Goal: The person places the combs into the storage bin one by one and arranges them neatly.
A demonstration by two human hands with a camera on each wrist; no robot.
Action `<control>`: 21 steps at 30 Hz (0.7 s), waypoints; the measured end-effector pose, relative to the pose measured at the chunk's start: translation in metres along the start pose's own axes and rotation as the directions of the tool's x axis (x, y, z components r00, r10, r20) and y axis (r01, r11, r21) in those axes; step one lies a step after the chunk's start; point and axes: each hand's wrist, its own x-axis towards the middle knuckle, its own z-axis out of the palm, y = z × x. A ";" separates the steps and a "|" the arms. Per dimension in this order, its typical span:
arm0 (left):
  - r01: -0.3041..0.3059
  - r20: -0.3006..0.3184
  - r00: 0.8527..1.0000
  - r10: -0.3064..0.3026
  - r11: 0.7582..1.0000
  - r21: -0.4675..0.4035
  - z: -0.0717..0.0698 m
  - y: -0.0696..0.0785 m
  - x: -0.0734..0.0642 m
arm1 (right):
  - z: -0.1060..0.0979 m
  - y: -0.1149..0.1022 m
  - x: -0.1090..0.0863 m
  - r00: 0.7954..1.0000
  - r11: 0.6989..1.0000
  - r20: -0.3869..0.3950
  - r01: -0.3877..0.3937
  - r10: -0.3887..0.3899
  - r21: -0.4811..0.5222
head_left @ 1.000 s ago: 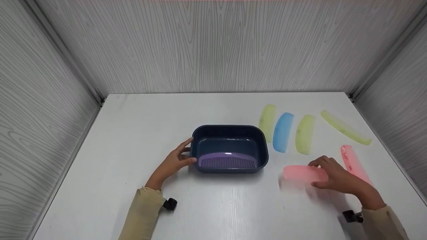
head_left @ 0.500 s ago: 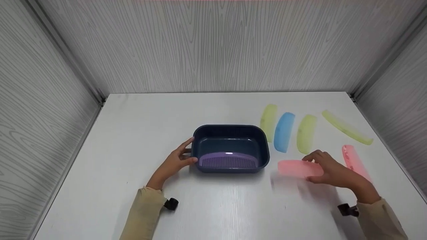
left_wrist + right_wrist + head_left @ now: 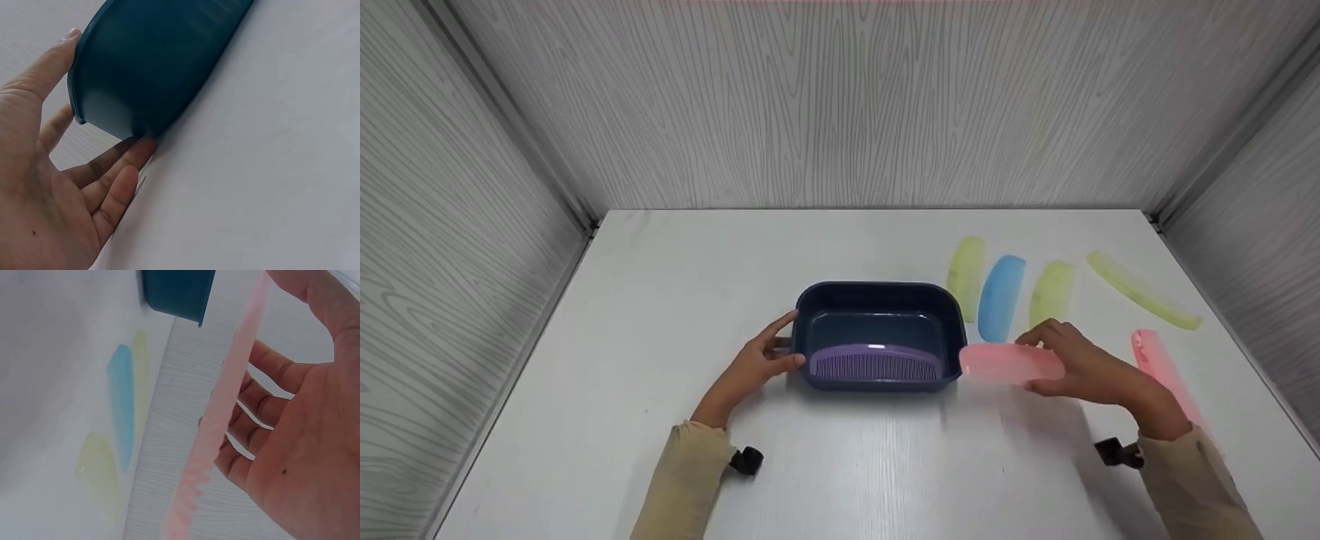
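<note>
My right hand (image 3: 1084,367) pinches a pink comb (image 3: 997,363) by its right part, thumb on the near side and fingers on the far side. The comb is held above the table, its left end at the right rim of a dark blue plastic basin (image 3: 885,300). In the right wrist view the pink comb (image 3: 225,405) appears nearly edge-on between thumb and fingers. A purple comb (image 3: 876,363) lies inside the basin along its near wall. My left hand (image 3: 754,367) rests spread against the basin's left end; the left wrist view shows fingertips touching its teal wall (image 3: 140,62).
Right of the basin, a yellow-green comb (image 3: 966,277), a blue comb (image 3: 1001,300) and another yellow-green comb (image 3: 1051,289) lie side by side. A third yellow-green comb (image 3: 1144,291) and a second pink comb (image 3: 1166,371) lie farther right. Wood-grain panels (image 3: 870,105) surround the table.
My right hand has carried the pink comb leftward and slightly away from me, up to the basin's right edge. My left hand and the basin stay in place.
</note>
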 end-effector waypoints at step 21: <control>-0.014 0.028 0.999 0.015 1.000 -0.023 0.001 0.004 0.003 | -0.007 -0.053 0.083 0.994 0.992 -0.028 0.110 -0.109 0.053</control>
